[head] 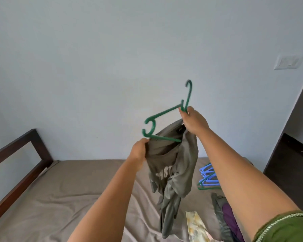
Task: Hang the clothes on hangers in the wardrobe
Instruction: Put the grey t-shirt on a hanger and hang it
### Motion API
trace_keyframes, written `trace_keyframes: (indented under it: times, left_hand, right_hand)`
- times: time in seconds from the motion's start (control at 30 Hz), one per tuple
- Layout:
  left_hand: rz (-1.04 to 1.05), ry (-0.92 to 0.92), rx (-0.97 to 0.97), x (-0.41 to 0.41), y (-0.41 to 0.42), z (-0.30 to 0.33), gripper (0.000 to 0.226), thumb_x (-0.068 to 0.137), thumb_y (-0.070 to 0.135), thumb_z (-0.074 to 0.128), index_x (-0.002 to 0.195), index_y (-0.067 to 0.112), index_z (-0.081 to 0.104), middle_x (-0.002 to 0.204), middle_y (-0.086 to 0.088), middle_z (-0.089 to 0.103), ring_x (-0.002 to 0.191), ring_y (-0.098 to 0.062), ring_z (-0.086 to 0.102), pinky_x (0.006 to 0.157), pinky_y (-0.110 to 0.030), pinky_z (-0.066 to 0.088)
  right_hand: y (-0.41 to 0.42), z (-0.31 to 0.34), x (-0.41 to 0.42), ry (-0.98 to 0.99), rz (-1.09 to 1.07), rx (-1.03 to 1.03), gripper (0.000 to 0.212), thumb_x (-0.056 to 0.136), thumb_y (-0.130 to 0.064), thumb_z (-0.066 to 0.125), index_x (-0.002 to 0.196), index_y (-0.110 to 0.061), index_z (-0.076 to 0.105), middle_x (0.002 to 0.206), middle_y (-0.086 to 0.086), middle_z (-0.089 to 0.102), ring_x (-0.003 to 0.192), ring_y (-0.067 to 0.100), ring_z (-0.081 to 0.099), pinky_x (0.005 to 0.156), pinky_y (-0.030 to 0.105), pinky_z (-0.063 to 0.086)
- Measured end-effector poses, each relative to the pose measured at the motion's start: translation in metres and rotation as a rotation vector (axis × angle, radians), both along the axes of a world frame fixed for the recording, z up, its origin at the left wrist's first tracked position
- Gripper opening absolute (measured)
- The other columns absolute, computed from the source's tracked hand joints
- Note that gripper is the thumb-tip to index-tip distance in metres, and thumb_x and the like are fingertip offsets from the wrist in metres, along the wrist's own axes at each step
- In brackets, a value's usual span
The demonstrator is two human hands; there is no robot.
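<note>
pale wall (112, 58) fills the upper view, with a switch plate (288, 62) near its right edge. bed (51, 198) with a taupe sheet occupies the lower view; a dark wooden headboard frame (19, 154) runs along its left edge. olive-grey t-shirt (171, 165), printed with pale lettering, hangs in the air above the middle of the bed, its hem dangling free. green hanger (162, 114), tilted with its hook pointing up and right, has its lower bar passing into the top of the t-shirt. right hand (194, 121) grips the hanger at the base of the hook, fingers curled round it, and bunches the fabric beneath. left hand (140, 151) pinches the t-shirt's left edge, just below the hanger's curved end. spare blue and green hangers (207, 178) lie near the bed's right edge; crumpled clothes (224, 219) and a patterned cloth (194, 224) lie at its near right corner.
</note>
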State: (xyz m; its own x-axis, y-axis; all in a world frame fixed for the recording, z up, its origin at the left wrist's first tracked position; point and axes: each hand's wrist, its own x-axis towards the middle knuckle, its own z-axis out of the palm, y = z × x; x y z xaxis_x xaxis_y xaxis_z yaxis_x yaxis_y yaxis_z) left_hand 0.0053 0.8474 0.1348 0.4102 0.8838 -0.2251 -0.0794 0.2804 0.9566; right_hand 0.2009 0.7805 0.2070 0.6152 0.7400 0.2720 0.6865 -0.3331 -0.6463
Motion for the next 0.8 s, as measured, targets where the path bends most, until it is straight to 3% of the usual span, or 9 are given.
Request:
trace_keyframes:
  times: [0.07, 0.13, 0.2, 0.27, 0.37, 0.47, 0.63, 0.7, 0.8]
  left_hand:
    - [0.007, -0.003, -0.012, -0.014, 0.001, 0.012, 0.022, 0.093, 0.016, 0.051, 0.076, 0.010, 0.063, 0.061, -0.004, 0.066, 0.057, -0.018, 0.060, 0.059, -0.028, 0.047]
    - [-0.021, -0.012, -0.017, -0.026, 0.003, 0.023, 0.021, 0.093, 0.017, 0.052, 0.078, 0.008, 0.063, 0.070, -0.007, 0.067, 0.056, -0.017, 0.062, 0.058, -0.026, 0.048]
    - [-0.128, -0.042, -0.053, -0.039, 0.005, 0.032, 0.033, 0.097, 0.031, 0.047, 0.087, 0.005, 0.066, 0.085, -0.012, 0.069, 0.067, -0.019, 0.067, 0.062, -0.028, 0.051]
    - [-0.313, -0.100, -0.073, -0.053, 0.004, 0.044, 0.069, 0.093, 0.063, 0.037, 0.098, 0.001, 0.068, 0.096, -0.015, 0.070, 0.081, -0.025, 0.068, 0.072, -0.034, 0.051]
    - [-0.507, -0.040, 0.079, -0.063, -0.002, 0.058, 0.095, 0.075, 0.087, 0.033, 0.110, 0.005, 0.066, 0.094, -0.007, 0.069, 0.082, -0.019, 0.063, 0.073, -0.033, 0.048]
    - [-0.475, 0.024, 0.222, -0.057, -0.010, 0.062, 0.089, 0.062, 0.084, 0.044, 0.106, 0.009, 0.066, 0.096, -0.004, 0.067, 0.087, -0.019, 0.058, 0.073, -0.034, 0.045]
    - [-0.499, -0.286, -0.088, -0.073, 0.000, 0.046, 0.137, 0.046, 0.103, 0.038, 0.128, -0.006, 0.056, 0.121, -0.019, 0.053, 0.108, -0.030, 0.051, 0.087, -0.040, 0.044]
    - [-0.514, -0.323, -0.135, -0.082, 0.005, 0.044, 0.139, 0.043, 0.103, 0.043, 0.127, -0.007, 0.057, 0.125, -0.021, 0.046, 0.115, -0.033, 0.039, 0.095, -0.043, 0.034]
    - [-0.415, -0.232, -0.063, -0.084, 0.009, 0.049, 0.097, 0.062, 0.083, 0.060, 0.112, 0.000, 0.066, 0.110, -0.019, 0.063, 0.108, -0.034, 0.056, 0.099, -0.046, 0.042]
  right_hand:
    - [0.001, -0.010, 0.009, -0.135, -0.125, -0.108, 0.057, 0.096, -0.061, 0.027, 0.129, -0.019, 0.047, 0.119, 0.007, 0.053, 0.116, 0.034, 0.047, 0.088, 0.044, 0.040]
    - [0.005, -0.022, 0.014, -0.051, -0.119, -0.016, 0.050, 0.098, -0.054, 0.034, 0.129, -0.018, 0.051, 0.120, 0.008, 0.054, 0.117, 0.034, 0.048, 0.093, 0.045, 0.042]
    - [0.008, -0.033, 0.011, 0.168, -0.013, 0.242, 0.027, 0.099, -0.043, 0.042, 0.112, -0.025, 0.057, 0.101, 0.005, 0.061, 0.099, 0.031, 0.060, 0.088, 0.047, 0.050]
    - [0.012, -0.042, 0.006, 0.281, -0.012, 0.399, 0.013, 0.097, -0.036, 0.043, 0.095, -0.030, 0.054, 0.083, 0.002, 0.060, 0.076, 0.028, 0.061, 0.076, 0.050, 0.054]
    - [0.011, -0.044, -0.012, 0.121, -0.055, 0.364, 0.012, 0.100, -0.024, 0.038, 0.101, -0.018, 0.048, 0.070, 0.002, 0.055, 0.062, 0.023, 0.055, 0.050, 0.031, 0.044]
    - [0.017, -0.049, -0.030, 0.037, -0.096, 0.343, 0.016, 0.101, -0.017, 0.036, 0.109, -0.014, 0.049, 0.072, -0.001, 0.054, 0.067, 0.022, 0.052, 0.055, 0.029, 0.036]
    - [0.025, -0.058, -0.046, 0.091, -0.165, 0.377, 0.019, 0.103, -0.025, 0.035, 0.109, -0.011, 0.045, 0.080, 0.003, 0.058, 0.072, 0.024, 0.054, 0.064, 0.031, 0.040]
    - [0.024, -0.066, -0.042, 0.054, -0.127, 0.369, 0.021, 0.103, -0.028, 0.034, 0.108, -0.012, 0.047, 0.083, 0.006, 0.062, 0.076, 0.027, 0.056, 0.069, 0.035, 0.045]
    - [0.023, -0.085, -0.039, 0.034, -0.081, 0.296, 0.023, 0.103, -0.030, 0.033, 0.106, -0.013, 0.048, 0.083, 0.004, 0.060, 0.078, 0.026, 0.056, 0.071, 0.035, 0.043]
